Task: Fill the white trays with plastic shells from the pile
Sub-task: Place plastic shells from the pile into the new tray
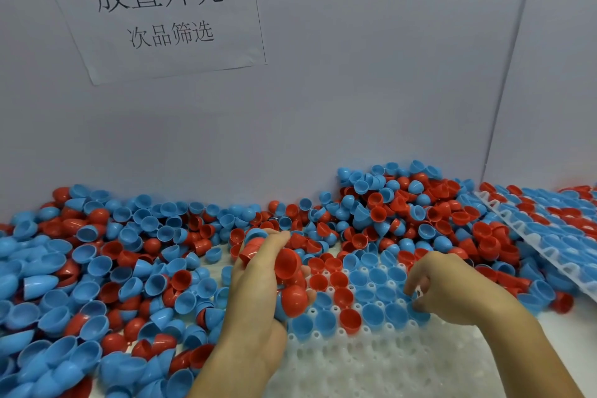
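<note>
— Where are the shells?
— A pile of red and blue plastic shells runs across the middle of the frame from the left edge to the right, heaped against the grey back wall. The white tray lies at lower centre; its far rows already hold blue and red shells sitting open side up, while the near rows show bare sockets. A second tray, tilted at the right edge, looks full of shells.

— And the left hand?
— The left hand, centre frame at the tray's left edge, is curled round a cluster of red shells, with a blue one showing at the fingertips towards the pile.

— The right hand?
— The right hand hovers over the tray's right part, fingers bent down and pinched on a blue shell at one of the sockets. Whether that shell is already seated cannot be told.

— Any writing?
— A paper sign is taped to the wall at the upper left. Its large line reads 放置外壳 and the smaller line below reads 次品筛选.

— What carries all this?
— A pale counter, visible only at the lower right corner.
</note>
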Demonstrator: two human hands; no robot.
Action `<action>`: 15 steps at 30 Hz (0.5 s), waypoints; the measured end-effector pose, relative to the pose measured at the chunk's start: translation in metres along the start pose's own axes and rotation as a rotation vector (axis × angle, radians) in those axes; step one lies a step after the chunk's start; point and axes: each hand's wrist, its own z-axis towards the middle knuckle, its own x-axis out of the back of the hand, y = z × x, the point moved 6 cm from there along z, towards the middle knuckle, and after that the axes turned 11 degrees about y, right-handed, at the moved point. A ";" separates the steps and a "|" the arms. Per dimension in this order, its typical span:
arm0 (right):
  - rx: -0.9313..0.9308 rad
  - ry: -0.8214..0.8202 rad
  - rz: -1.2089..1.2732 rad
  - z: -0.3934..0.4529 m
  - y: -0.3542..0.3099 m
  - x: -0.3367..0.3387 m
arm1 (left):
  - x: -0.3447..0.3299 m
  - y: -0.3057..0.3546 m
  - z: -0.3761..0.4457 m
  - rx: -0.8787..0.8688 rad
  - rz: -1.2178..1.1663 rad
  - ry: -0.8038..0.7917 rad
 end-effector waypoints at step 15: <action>-0.024 0.013 0.094 0.005 0.003 -0.006 | 0.001 -0.001 0.004 0.007 -0.005 -0.012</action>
